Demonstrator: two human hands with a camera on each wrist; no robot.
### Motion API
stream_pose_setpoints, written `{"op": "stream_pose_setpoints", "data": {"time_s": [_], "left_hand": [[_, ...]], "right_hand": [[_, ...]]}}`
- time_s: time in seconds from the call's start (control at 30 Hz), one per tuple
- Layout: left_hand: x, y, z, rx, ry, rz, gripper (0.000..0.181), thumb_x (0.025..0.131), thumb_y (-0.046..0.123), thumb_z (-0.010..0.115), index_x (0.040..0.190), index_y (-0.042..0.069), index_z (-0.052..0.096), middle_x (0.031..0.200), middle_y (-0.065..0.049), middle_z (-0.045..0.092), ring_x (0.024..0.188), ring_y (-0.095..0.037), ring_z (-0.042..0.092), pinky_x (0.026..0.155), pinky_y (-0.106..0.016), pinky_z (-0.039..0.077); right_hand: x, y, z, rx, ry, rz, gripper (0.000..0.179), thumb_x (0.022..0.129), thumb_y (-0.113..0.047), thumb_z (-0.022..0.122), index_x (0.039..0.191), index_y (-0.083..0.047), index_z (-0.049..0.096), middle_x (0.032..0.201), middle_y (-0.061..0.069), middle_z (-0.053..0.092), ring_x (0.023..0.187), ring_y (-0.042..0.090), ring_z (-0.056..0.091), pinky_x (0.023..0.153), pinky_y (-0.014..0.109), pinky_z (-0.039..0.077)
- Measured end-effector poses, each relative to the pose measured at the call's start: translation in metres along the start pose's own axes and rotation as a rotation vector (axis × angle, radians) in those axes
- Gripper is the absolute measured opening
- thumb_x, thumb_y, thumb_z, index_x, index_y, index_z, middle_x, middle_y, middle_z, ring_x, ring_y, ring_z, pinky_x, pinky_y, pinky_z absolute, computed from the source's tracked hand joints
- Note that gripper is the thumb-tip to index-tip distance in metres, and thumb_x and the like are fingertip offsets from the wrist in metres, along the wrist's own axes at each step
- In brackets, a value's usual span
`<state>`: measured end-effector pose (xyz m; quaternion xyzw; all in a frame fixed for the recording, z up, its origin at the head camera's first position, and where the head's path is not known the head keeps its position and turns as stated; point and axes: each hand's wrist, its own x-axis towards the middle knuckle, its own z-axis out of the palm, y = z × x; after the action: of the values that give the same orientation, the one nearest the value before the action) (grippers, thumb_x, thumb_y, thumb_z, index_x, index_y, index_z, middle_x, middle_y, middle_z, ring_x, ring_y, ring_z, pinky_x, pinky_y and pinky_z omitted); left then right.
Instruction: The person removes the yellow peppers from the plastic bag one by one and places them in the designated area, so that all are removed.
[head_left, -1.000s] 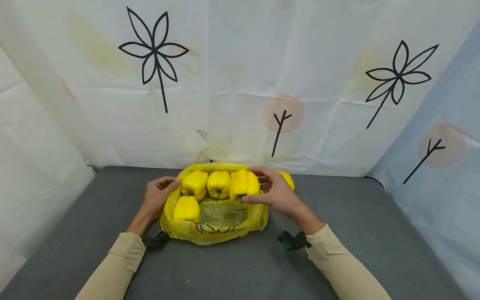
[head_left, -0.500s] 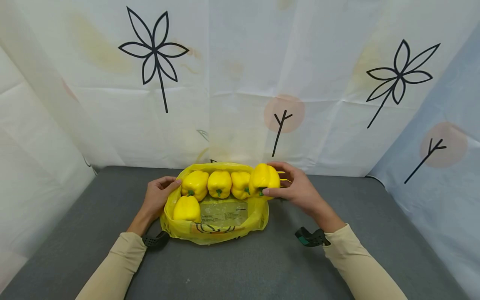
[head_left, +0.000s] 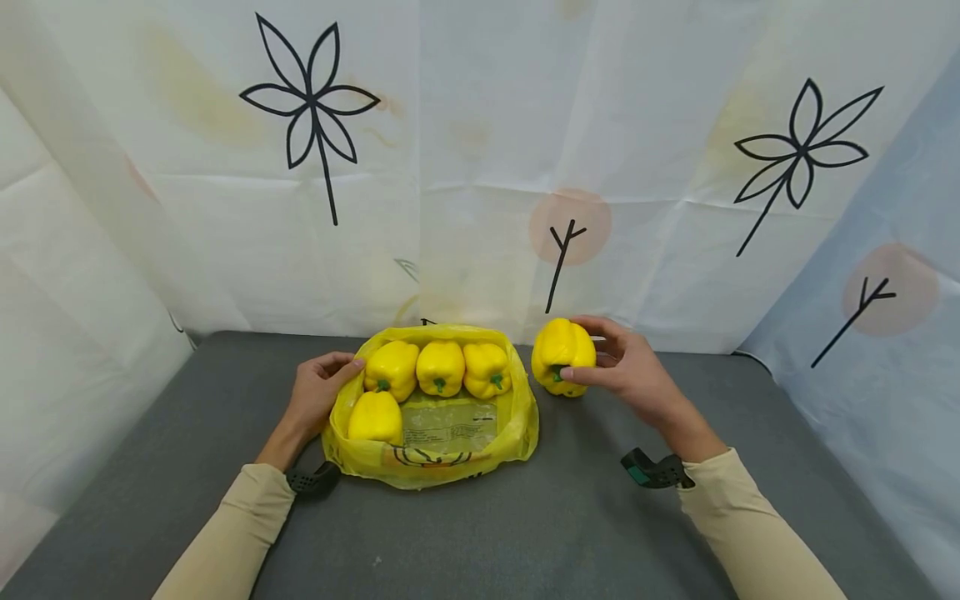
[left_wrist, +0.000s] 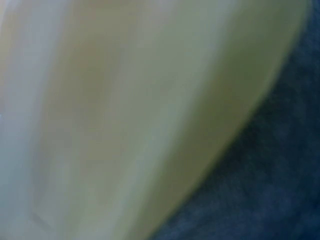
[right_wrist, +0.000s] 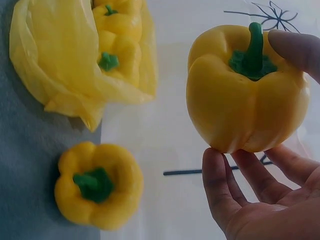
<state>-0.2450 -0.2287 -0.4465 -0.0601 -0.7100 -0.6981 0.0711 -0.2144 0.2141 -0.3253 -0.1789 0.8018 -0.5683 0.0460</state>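
My right hand [head_left: 633,375] holds a yellow bell pepper [head_left: 564,357] to the right of the yellow plastic bag [head_left: 517,437]. In the right wrist view, the thumb lies by its green stem and the fingers touch its other side. Another yellow bell pepper [right_wrist: 97,186] sits on the table beside the bag; in the head view the held one hides it. My left hand [head_left: 322,387] pinches the bag's left rim. Inside the open bag lie several yellow bell peppers [head_left: 440,368], three in a back row and one at front left. The left wrist view shows only blurred bag plastic [left_wrist: 125,120].
The dark grey table [head_left: 480,542] extends around the bag on all sides. A pale cloth [head_left: 480,167] with printed flowers hangs right behind the table's back edge, and more cloth [head_left: 877,400] closes off the sides.
My right hand has carried the bell pepper rightward, from over the bag's right part to beyond its rim. The third pepper of the back row is now uncovered. My left hand stays on the rim.
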Motion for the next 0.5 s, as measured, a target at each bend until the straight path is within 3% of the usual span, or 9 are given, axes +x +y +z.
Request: {"op": "stream_pose_setpoints", "data": {"time_s": [0.5], "left_hand": [[0.0,-0.002,-0.001,-0.003,-0.004,0.015,0.036,0.101,0.021,0.068,0.114,-0.012,0.064,0.093,0.002,0.069,0.082,-0.012,0.068,0.072,-0.024,0.06]], "right_hand": [[-0.002,-0.004,-0.033,-0.059,0.048,0.005,0.072,0.092,-0.013,0.077,0.153,-0.004,0.04,0.148,0.014,0.043,0.12,0.029,0.055,0.088,0.025,0.056]]}}
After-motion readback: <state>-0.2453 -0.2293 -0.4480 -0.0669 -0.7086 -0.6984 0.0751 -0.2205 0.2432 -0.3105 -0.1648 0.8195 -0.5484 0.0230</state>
